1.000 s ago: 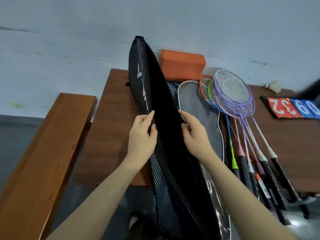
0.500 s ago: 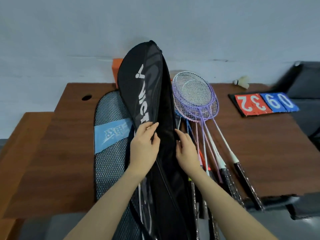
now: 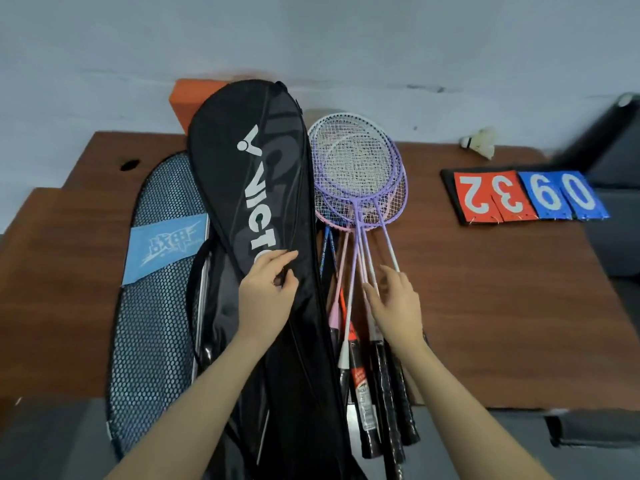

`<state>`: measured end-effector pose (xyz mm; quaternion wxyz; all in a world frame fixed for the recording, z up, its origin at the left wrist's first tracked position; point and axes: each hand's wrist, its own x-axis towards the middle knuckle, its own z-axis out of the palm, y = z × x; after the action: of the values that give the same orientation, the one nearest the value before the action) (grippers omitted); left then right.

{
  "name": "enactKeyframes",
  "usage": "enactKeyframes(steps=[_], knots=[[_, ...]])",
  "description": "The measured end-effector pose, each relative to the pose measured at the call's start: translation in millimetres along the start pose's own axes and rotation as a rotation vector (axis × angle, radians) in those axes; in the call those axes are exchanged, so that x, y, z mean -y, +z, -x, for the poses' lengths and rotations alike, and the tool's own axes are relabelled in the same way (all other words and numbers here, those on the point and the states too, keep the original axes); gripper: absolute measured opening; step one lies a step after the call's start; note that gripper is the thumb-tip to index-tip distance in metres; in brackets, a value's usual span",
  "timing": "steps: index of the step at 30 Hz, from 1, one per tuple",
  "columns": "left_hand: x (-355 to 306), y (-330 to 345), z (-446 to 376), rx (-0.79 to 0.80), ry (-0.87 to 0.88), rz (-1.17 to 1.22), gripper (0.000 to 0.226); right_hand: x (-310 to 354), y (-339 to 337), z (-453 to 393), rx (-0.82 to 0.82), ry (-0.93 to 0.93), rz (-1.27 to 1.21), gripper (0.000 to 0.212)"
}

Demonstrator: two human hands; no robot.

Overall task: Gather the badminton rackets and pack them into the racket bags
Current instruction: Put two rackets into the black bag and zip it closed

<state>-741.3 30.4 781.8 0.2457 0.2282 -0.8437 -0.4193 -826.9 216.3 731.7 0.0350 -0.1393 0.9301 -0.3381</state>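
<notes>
black bag [image 3: 266,209] is lying lengthwise on the wooden table [image 3: 502,306], head end toward the wall, tail hanging off the near edge toward the person. left hand [image 3: 268,292] sits on top of it about midway, fingers curled and pinching the fabric near the zip line, looks like it's got hold of the edge of the opening, though i can't tell if it's the puller itself.

the rackets [image 3: 360,216] are in a fanned pile just right of the bag, touching its side, heads up by the wall and grips pointing back at the person and poking past the table edge. so their long axis runs pretty much parallel to the bag, which is handy.

right hand [image 3: 398,303] is the nearer one by far. it's right over the shafts with fingers loosely spread, tips touching or almost touching the white and purple shafts, not wrapped round anything yet. my guess is it needs to close on a shaft or two and slide them left into the opening, no turning needed.

there's also a mesh bag [image 3: 156,306] under the black one on the left. none of the visible rackets are packed yet.
</notes>
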Motion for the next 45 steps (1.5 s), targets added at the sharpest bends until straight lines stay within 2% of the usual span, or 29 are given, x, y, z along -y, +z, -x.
enactKeyframes(steps=[3, 5, 10, 17, 24, 26, 29, 32, 37, 40, 45], knots=[[-0.8, 4.1, -3.9, 0.057, -0.056, 0.033, 0.033, 5.4, 7.1, -4.9, 0.104, 0.001, 0.040, 0.047], [-1.0, 2.5, -4.8, 0.074, -0.095, 0.060, 0.032, 10.0, 12.8, -6.3, 0.117, 0.015, 0.031, 0.046], [-0.6, 1.5, -4.3, 0.062, -0.194, 0.159, 0.032, 7.2, 9.3, -3.3, 0.047, 0.010, -0.113, 0.044], [2.8, 7.9, -4.7, 0.078, -0.206, 0.182, 0.031, -13.8, -18.5, -15.3, -0.082, -0.039, -0.035, 0.047], [3.6, 16.2, -10.0, 0.123, -0.235, 0.144, 0.030, -37.0, -11.9, -17.1, 0.004, 0.052, -0.015, 0.050], [4.9, 18.3, -11.6, 0.137, -0.236, 0.139, 0.030, -38.7, -7.5, -14.5, -0.010, 0.050, 0.058, 0.046], [7.6, 22.4, -13.0, 0.150, -0.234, 0.120, 0.030, -41.8, -1.0, -17.5, -0.089, -0.052, 0.202, 0.038], [8.8, 24.4, -13.7, 0.154, -0.232, 0.102, 0.031, -40.4, -3.6, -35.0, -0.122, -0.028, 0.169, 0.046], [9.9, 24.0, -15.3, 0.170, -0.233, 0.101, 0.032, -38.0, -0.7, -64.7, 0.072, 0.055, 0.173, 0.056], [7.1, 20.9, -16.1, 0.182, -0.248, 0.107, 0.032, -37.3, 2.4, -66.2, 0.070, 0.035, 0.080, 0.051], [-1.2, 11.2, -15.4, 0.176, -0.235, 0.111, 0.035, -36.9, -8.5, -54.7, 0.022, -0.052, -0.060, 0.054]])
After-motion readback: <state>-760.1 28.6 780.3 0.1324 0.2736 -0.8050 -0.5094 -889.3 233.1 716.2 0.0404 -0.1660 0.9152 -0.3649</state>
